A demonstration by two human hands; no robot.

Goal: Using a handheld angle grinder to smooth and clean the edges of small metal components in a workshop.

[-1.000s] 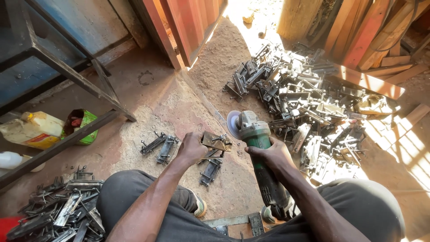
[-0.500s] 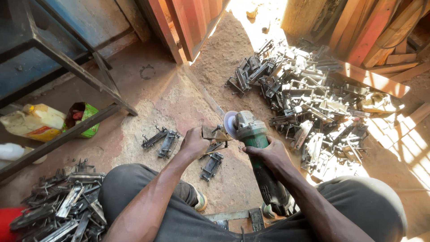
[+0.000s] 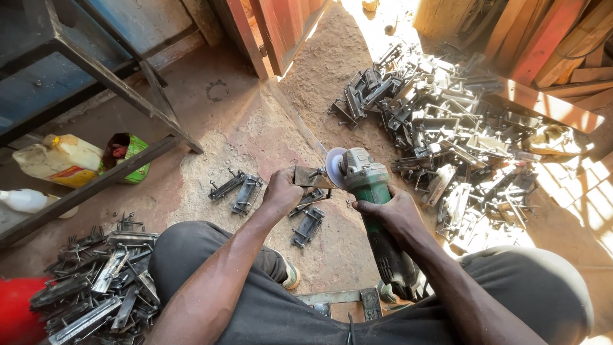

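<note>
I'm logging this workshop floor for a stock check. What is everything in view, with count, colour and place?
metal bracket: one, rusty grey, in left hand, at the disc
angle grinder: one, green and grey, in right hand
loose brackets: a few, dark grey, on the floor by the hands
large bracket pile: too many to count, grey, upper right
smaller bracket pile: many, grey, lower left
jerrycan: one, yellow, left
steel frame: one, dark, upper left
left hand: one, gripping the bracket
right hand: one, on the grinder body

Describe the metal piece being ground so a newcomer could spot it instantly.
Start at the big heap of metal brackets on the right, then move left to the green angle grinder. The flat metal piece meets its disc, pinched in the left hand; unlike its neighbours, it is off the ground.
</note>
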